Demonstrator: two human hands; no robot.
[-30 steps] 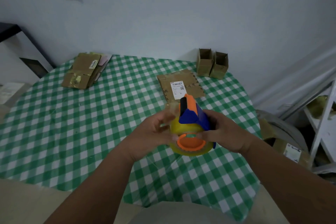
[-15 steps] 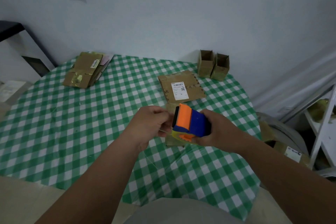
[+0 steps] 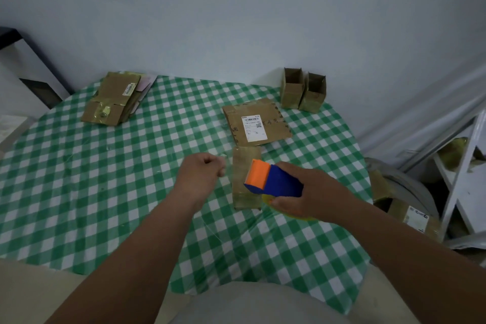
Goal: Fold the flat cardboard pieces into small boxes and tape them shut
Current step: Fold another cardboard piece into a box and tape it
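A small folded cardboard box lies flat on the bench, on the green and white checked cloth, between the two hands and just in front of the person. The right hand holds a tape dispenser, blue with an orange front; its fingers are curled round the blue body and the thumb lies under it against the yellow roll of tape, which shows below the hand. The orange front of the dispenser hangs over the right part of the small box; whether it touches the cardboard cannot be told. The left hand is just left of the box, its fingers curled into a loose fist with thumb and forefinger pressed together; it seems to pinch the end of clear tape, but the tape is too faint to be sure. Just beyond the small box lies a flat cardboard piece with a white printed label on top. Farther back, at the right rear edge of the bench near the wall, two small open boxes stand upright side by side, touching; their insides are dark and what they hold cannot be told. At the left rear lies a stack of flat cardboard pieces.
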